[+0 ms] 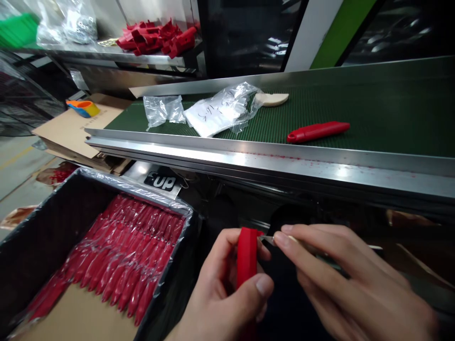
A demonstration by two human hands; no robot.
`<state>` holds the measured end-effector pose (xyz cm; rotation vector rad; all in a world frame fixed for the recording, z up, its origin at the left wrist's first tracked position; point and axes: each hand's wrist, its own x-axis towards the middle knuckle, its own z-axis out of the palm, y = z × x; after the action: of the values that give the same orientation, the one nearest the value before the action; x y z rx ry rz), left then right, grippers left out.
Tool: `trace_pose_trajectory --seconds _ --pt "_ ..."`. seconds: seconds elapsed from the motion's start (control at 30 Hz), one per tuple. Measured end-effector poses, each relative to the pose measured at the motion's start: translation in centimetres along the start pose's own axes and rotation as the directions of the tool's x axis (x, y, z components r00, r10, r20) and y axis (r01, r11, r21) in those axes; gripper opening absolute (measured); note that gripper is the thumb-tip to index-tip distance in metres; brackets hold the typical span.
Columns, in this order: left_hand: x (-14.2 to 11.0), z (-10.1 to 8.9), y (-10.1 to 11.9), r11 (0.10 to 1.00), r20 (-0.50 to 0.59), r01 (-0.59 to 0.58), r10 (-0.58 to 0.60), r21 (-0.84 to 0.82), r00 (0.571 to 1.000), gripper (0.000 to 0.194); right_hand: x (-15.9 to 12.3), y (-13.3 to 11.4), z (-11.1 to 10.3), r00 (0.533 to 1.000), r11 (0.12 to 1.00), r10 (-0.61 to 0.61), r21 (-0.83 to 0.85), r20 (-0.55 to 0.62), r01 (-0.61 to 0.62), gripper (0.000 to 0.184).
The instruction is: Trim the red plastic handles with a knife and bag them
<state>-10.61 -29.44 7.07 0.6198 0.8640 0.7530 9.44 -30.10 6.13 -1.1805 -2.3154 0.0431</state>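
Note:
My left hand (227,289) is closed around a red plastic handle (246,258), held upright at the bottom centre. My right hand (351,279) pinches a thin blade-like tool (267,239) whose tip touches the upper edge of that handle. Another red handle (317,131) lies on the green conveyor belt (373,118) beyond my hands.
A plastic-lined box (42,237) at the lower left holds rows of several red handles (131,255). Clear plastic bags (216,111) and a pale wooden piece (273,98) lie on the belt. A steel rail (270,158) borders it. Red parts (156,38) pile on a far shelf.

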Motion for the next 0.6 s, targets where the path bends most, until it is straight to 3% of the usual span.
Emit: trace_pose_trajectory --seconds 0.2,0.3,0.4,0.6 --pt "-0.1 -0.2 -0.3 0.999 0.088 0.043 -0.042 -0.019 0.995 0.033 -0.1 0.4 0.2 1.0 0.998 -0.015 -0.059 -0.009 0.015 0.044" --pt "-0.4 -0.1 -0.2 0.997 0.207 0.052 -0.039 -0.059 0.978 0.033 -0.1 1.0 0.2 0.987 0.992 0.112 -0.048 -0.112 -0.118 0.039" --pt "-0.1 -0.1 -0.7 0.991 0.267 0.067 -0.033 -0.118 0.963 0.027 -0.2 1.5 -0.2 0.942 0.969 0.244 0.08 -0.23 -0.232 0.039" --pt "2.1 -0.7 -2.6 0.909 0.407 0.01 0.177 -0.418 0.896 0.018 -0.5 0.7 -1.1 0.989 0.991 0.051 0.127 -0.14 -0.033 0.046"
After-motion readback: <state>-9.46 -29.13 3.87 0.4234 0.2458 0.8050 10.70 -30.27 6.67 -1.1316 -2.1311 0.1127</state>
